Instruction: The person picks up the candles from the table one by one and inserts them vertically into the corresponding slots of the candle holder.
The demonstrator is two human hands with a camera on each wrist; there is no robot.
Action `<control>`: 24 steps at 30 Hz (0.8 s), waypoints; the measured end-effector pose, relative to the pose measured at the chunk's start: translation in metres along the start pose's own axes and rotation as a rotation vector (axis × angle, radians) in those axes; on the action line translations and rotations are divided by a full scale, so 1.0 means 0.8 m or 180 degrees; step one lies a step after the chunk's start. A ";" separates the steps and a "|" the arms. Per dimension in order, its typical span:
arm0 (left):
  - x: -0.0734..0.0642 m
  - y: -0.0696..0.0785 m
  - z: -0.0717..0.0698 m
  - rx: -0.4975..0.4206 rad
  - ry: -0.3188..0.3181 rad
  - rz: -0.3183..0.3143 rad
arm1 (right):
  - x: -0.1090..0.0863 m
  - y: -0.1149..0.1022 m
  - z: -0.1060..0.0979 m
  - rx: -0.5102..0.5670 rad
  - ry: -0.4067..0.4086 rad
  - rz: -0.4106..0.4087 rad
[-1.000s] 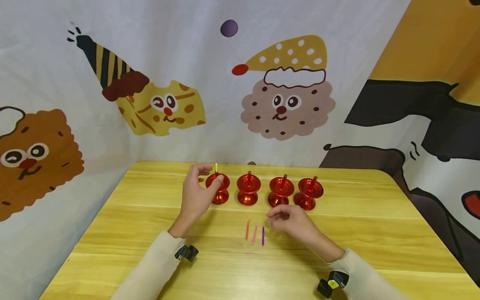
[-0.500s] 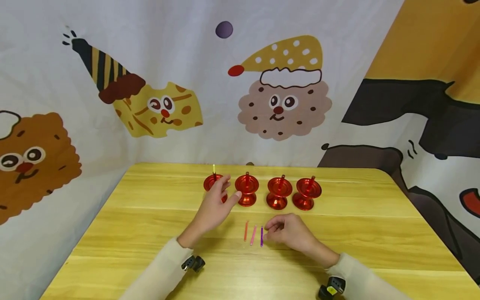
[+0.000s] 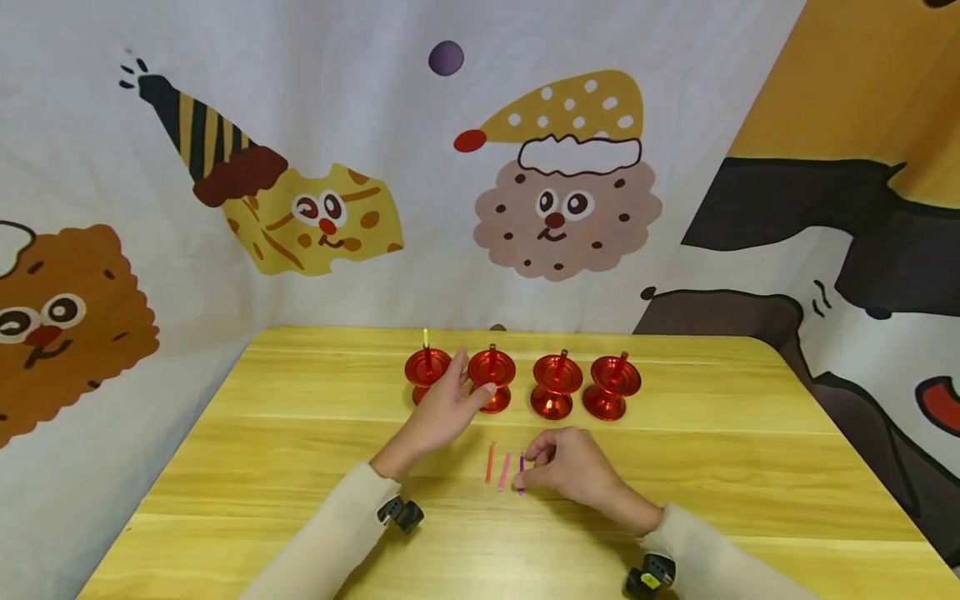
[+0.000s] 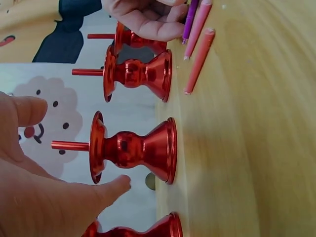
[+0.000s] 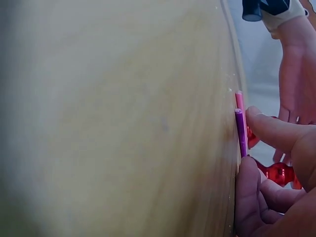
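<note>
Just right of the pink candle (image 3: 505,472): purple candle (image 5: 241,133) bracketed by right hand (image 3: 573,467), fingers curled, grip unclear | beyond it: left hand (image 3: 444,407) relaxed, unladen | step judged: pickup | next: careful pinch called for

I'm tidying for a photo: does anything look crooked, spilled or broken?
Nothing stands out. The four red holders stand upright, and the orange candle and pink candle lie side by side. I see no spill or break, only a tiny pale speck on the table, too small to identify.
</note>
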State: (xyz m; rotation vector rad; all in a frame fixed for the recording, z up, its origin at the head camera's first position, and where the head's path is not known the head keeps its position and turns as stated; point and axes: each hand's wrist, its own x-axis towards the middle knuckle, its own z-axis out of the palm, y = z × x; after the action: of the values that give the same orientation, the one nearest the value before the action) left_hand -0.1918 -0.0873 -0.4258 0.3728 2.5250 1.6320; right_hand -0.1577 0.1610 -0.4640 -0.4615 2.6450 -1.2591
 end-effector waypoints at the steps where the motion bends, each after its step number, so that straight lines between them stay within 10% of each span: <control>1: 0.004 -0.006 0.001 0.0022 -0.0026 0.0011 | 0.000 0.000 0.001 -0.0017 0.0005 -0.0010; 24: 0.021 0.003 0.004 -0.0095 -0.0246 -0.0663 | -0.001 -0.002 -0.007 -0.0217 -0.0131 -0.0071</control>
State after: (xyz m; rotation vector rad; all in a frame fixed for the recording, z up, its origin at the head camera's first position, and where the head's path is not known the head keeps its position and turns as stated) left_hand -0.2071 -0.0792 -0.4239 0.1599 2.3892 1.5446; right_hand -0.1586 0.1646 -0.4593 -0.5227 2.6623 -1.1559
